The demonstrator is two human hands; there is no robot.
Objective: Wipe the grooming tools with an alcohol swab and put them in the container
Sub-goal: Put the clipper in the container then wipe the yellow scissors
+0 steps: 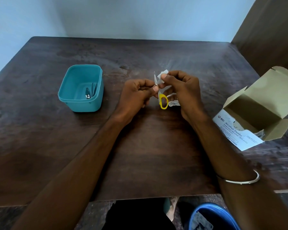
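Standing over a dark brown wooden bench (56, 146) pushed against a pale blue wall (123, 15), I see a person working above its middle with both bare hands. The left hand (136, 95) has its fingers curled in, thumb and forefinger pinching a small pair of scissors (158, 90) near the pivot, blade tips pointing up and the yellow handle loop hanging below. The right hand (181, 90) pinches a white alcohol swab (162, 76) between thumb and fingers, pressed against the blade just above the pivot; a torn wrapper (174, 102) shows under that hand, though I cannot tell whether the hand holds it or it lies on the wood. A metal bangle (249, 179) circles the right forearm. To the left, well apart from the hands, a teal plastic container (88, 103) stands open on the bench with a nail clipper (87, 93) and what looks like tweezers lying in its bottom. At the right edge an opened cardboard box of alcohol swabs (239, 128) lies on its side, flaps spread. The wood shows pale smears and worn patches. A brown panel (273, 30) rises at the far right, and a blue tub (213, 216) sits on the floor below the near edge.
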